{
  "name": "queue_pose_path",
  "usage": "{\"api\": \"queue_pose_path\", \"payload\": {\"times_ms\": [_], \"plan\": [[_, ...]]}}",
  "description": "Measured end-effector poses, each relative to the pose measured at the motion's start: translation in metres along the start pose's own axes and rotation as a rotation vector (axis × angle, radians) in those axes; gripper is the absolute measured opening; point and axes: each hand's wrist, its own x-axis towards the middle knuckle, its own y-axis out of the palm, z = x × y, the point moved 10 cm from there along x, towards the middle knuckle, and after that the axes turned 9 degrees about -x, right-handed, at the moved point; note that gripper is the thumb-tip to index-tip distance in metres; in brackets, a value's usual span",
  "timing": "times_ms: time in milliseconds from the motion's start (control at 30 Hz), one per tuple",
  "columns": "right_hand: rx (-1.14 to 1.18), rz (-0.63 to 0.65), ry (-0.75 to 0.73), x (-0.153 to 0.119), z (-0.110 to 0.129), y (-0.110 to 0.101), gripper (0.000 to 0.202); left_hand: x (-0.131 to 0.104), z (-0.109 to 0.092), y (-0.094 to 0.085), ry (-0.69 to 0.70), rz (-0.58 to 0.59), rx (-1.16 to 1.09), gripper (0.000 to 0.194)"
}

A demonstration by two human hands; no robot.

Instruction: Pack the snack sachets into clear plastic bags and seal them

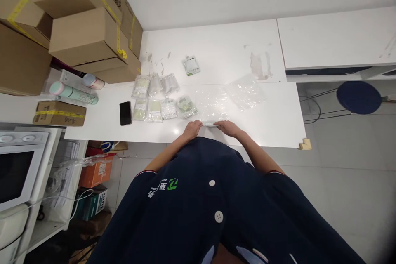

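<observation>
Close to the front edge of the table, my left hand (192,129) and my right hand (228,128) are closed on the two ends of a narrow white packet (209,124). Just beyond the packet lies a clear plastic sheet (213,101), flat on the table; whether it is joined to the packet I cannot tell. A crumpled clear plastic bag (246,92) rests to its right. Left of the sheet, a clear packet with green contents (185,106) is nearest my left hand, beside several other clear packets (154,110) set in two rows.
A white and green pack (191,65) lies farther back on the white table (266,128). Toward the left are a black phone (125,113), a mint-green bottle (74,93) and stacked cardboard boxes (86,41). A blue stool (359,97) stands at the right.
</observation>
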Motion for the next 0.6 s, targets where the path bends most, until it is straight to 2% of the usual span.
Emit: {"api": "queue_pose_path", "payload": {"times_ms": [100, 200, 300, 367, 433, 500, 567, 600], "plan": [[0.076, 0.107, 0.066, 0.018, -0.014, -0.017, 0.033, 0.016, 0.012, -0.016, -0.157, -0.048, -0.114, 0.026], [0.055, 0.182, 0.107, 0.041, -0.026, -0.027, 0.032, 0.036, 0.029, -0.022, -0.296, -0.084, -0.167, 0.024], [0.012, 0.246, 0.158, 0.064, -0.036, -0.024, 0.029, 0.053, 0.043, -0.017, -0.395, -0.061, -0.146, 0.022], [-0.04, 0.236, 0.234, 0.072, -0.042, -0.022, 0.029, 0.061, 0.049, -0.01, -0.445, -0.017, -0.108, 0.024], [-0.128, 0.138, 0.339, 0.072, -0.043, -0.026, 0.035, 0.064, 0.051, -0.002, -0.468, 0.028, -0.053, 0.027], [-0.241, -0.048, 0.392, 0.064, -0.033, -0.037, 0.041, 0.066, 0.049, 0.003, -0.46, 0.054, 0.01, 0.031], [-0.323, -0.207, 0.296, 0.052, -0.008, -0.04, 0.045, 0.066, 0.046, 0.006, -0.44, 0.07, 0.059, 0.032], [-0.343, -0.234, 0.202, 0.046, 0.007, -0.034, 0.048, 0.067, 0.044, 0.008, -0.426, 0.078, 0.08, 0.032]]}}
